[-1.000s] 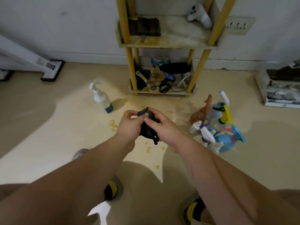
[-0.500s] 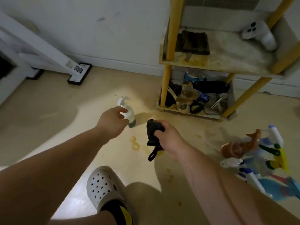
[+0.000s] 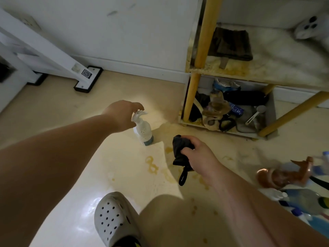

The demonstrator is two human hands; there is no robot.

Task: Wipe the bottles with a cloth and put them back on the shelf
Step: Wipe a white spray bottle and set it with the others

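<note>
While the right hand (image 3: 197, 157) keeps the crumpled black cloth (image 3: 179, 148) bunched in its curled fingers, as it did half a second ago, the left hand (image 3: 122, 114) has shifted from in front of the small white plastic spray bottle with a teal base (image 3: 143, 130) to just over its trigger head. Its fingers are half-curled and spread above the nozzle, not closed round it; whether they touch it I cannot tell. The bottle stands where it stood — on the beige floor (image 3: 53, 113), left of the yellow-posted shelf unit (image 3: 206, 32) and apart from it. Its long axis runs upright, base down, and the nozzle points right, towards the shelf's lower tier.
</note>
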